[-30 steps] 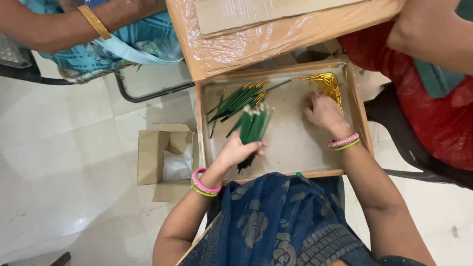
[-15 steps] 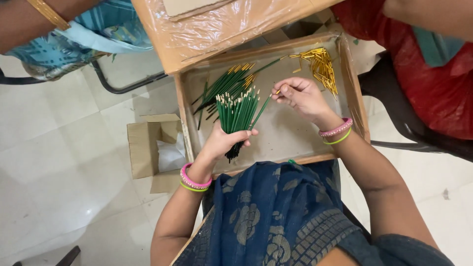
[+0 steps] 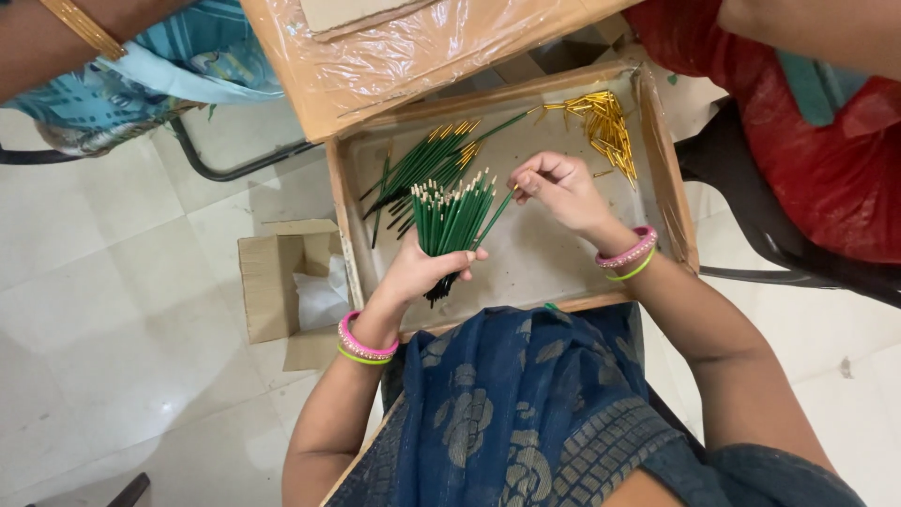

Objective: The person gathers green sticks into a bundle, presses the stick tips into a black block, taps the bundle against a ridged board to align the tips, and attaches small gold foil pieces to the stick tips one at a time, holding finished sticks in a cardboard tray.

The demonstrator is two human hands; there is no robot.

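Note:
My left hand (image 3: 419,272) grips a fanned bundle of thin green sticks (image 3: 452,221) with pale tips, held over a shallow wooden tray (image 3: 668,178) on my lap. My right hand (image 3: 557,191) pinches a single green stick (image 3: 497,207) at its upper end, right beside the bundle. A loose pile of green sticks with gold tips (image 3: 427,164) lies in the tray's far left corner. A heap of small gold caps (image 3: 605,127) lies in the far right corner. Both wrists wear pink and green bangles.
A plastic-wrapped brown board (image 3: 394,52) lies just beyond the tray. An open cardboard box (image 3: 282,286) with white paper stands on the tiled floor at left. Another person's arm with a gold bangle (image 3: 80,28) is top left; a person in red (image 3: 798,122) sits at right.
My left hand lifted the green bundle upright and fanned it. My right hand left the gold caps, moved left to the bundle, and now pinches one stick.

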